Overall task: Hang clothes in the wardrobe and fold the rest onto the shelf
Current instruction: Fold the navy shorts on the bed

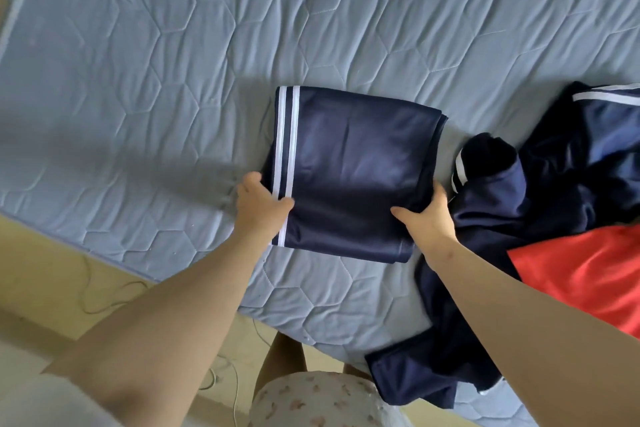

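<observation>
1. Head view: the folded navy garment (pixel 349 177) lies mid-bed (pixel 138 80), just left of an unfolded pile (pixel 554 184).
2. The left hand (pixel 259 204) and right hand (pixel 426 215) each clasp a near side edge, thumb on top.
3. Lifting it well probably means sliding the fingers further under and keeping both sides level, so the layers don't slip apart.

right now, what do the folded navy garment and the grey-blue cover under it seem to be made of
Folded navy garment: looks like a smooth synthetic sports knit, probably polyester; it has a soft sheen and two white stripes along one edge. Mattress cover: grey-blue quilted fabric, matte, with stitched hexagon lines and puffy wrinkles; fibre unclear.
</observation>
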Tool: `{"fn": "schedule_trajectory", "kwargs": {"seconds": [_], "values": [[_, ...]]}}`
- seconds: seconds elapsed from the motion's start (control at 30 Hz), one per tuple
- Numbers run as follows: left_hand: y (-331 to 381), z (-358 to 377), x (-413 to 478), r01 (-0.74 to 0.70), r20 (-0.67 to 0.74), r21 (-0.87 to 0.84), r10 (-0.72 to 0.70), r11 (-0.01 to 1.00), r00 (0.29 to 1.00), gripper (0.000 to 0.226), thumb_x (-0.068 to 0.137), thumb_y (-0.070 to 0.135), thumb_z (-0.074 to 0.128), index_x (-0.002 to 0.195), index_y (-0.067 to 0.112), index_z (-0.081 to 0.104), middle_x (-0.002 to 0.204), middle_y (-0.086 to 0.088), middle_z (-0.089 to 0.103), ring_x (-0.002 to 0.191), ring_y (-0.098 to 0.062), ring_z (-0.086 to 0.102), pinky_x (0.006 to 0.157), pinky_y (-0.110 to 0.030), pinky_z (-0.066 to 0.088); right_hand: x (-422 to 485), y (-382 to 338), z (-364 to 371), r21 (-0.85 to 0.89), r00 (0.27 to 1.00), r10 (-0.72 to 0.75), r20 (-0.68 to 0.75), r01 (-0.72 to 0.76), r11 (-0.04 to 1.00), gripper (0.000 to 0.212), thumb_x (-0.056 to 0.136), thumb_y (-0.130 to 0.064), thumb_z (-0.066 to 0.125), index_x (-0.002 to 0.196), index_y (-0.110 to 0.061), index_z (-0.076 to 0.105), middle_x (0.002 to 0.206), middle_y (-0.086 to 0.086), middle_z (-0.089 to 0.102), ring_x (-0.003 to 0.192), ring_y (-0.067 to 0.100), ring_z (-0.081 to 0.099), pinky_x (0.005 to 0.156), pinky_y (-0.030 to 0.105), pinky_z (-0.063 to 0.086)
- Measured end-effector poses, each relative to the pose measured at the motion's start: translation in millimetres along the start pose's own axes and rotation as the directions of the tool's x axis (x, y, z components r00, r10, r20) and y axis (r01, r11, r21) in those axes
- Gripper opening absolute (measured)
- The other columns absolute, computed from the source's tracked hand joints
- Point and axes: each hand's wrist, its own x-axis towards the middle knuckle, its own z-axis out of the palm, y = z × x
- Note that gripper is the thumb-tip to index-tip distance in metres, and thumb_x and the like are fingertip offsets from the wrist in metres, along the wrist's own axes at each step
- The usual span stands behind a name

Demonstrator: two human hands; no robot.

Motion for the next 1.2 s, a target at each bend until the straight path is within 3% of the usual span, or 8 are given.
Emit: {"fn": "schedule_trajectory", "kwargs": {"seconds": [0.17,0.33,0.5,0.6,0.73,0.83,0.93,1.2], "values": [[24.7,4.0,17.7,0.104,0.140,-0.337,-0.059,0.936,0.988,0.070,0.072,0.027,0.078,0.122,0.007,0.034,0.099,0.008,0.050,0.090,-0.008,0.053,0.082,-0.025,0.039,15.8,-6.8,6.5,0.237,0.990,0.137,0.014,-0.136,0.962,0.065,0.073,-0.036,0.076,0.125,-0.011,0.045,0.116,0.007,0.061,0.104,0.026,0.060,0.096,0.043,0.048],[19.4,0.9,38.0,0.065,0.325,-0.309,0.041,0.949,0.945,0.030,0.081,0.031,0.070,0.108,0.021,0.061,0.101,0.006,0.066,0.096,-0.008,0.061,0.078,-0.019,0.046,25.4,-13.0,15.3,0.395,0.949,0.253,0.187,-0.308,0.865,0.044,0.073,-0.046,0.074,0.104,-0.020,0.058,0.095,-0.004,0.067,0.085,0.015,0.065,0.077,0.031,0.051],[11.9,-3.7,32.2,0.092,0.399,-0.348,0.058,0.933,0.915,0.038,0.085,0.043,0.062,0.119,0.027,0.056,0.106,0.020,0.061,0.098,0.004,0.054,0.081,-0.014,0.038,20.9,-8.7,20.5,0.359,0.937,0.271,0.221,-0.337,0.870,0.033,0.073,-0.048,0.074,0.085,-0.021,0.058,0.090,-0.003,0.066,0.083,0.017,0.063,0.074,0.033,0.050],[7.4,-13.7,22.9,0.196,0.448,-0.370,-0.010,0.908,0.894,0.051,0.083,0.051,0.060,0.125,0.023,0.057,0.119,0.014,0.061,0.113,-0.006,0.053,0.101,-0.024,0.035,10.4,-10.1,17.7,0.341,0.922,0.273,0.274,-0.359,0.869,0.031,0.074,-0.046,0.074,0.084,-0.022,0.057,0.091,0.000,0.066,0.085,0.020,0.063,0.079,0.037,0.050],[-2.6,-36.3,-2.3,0.285,0.476,-0.431,-0.052,0.856,0.878,0.045,0.083,0.042,0.063,0.122,0.020,0.061,0.122,0.002,0.063,0.117,-0.017,0.055,0.109,-0.038,0.034,-16.1,-16.8,10.5,0.340,0.910,0.255,0.326,-0.364,0.867,0.037,0.076,-0.040,0.074,0.104,-0.019,0.062,0.097,0.005,0.070,0.088,0.024,0.066,0.078,0.037,0.051],[-1.0,-67.0,-27.7,0.340,0.465,-0.478,-0.095,0.810,0.880,0.046,0.083,0.038,0.065,0.123,0.017,0.059,0.122,-0.004,0.063,0.117,-0.023,0.056,0.108,-0.042,0.036,-44.0,-35.5,3.9,0.342,0.912,0.207,0.353,-0.332,0.879,0.033,0.077,-0.037,0.074,0.100,-0.018,0.062,0.094,0.005,0.070,0.085,0.024,0.066,0.069,0.033,0.051],[10.2,-108.4,-55.0,0.331,0.430,-0.550,-0.080,0.767,0.899,0.037,0.083,0.034,0.066,0.116,0.018,0.063,0.115,-0.006,0.067,0.108,-0.023,0.061,0.103,-0.041,0.042,-77.8,-68.7,-3.6,0.340,0.920,0.138,0.366,-0.271,0.901,0.026,0.078,-0.037,0.073,0.094,-0.019,0.062,0.095,0.006,0.070,0.086,0.025,0.065,0.075,0.036,0.051],[54.7,-234.1,-144.5,0.037,0.118,-0.720,0.070,0.693,0.991,0.028,0.084,0.030,0.066,0.108,0.014,0.067,0.098,-0.006,0.072,0.094,-0.024,0.067,0.089,-0.039,0.051,-182.8,-184.0,-38.2,0.329,0.911,-0.104,0.398,-0.036,0.944,0.028,0.077,-0.036,0.073,0.097,-0.020,0.061,0.092,0.004,0.069,0.084,0.025,0.066,0.067,0.033,0.051]]}}
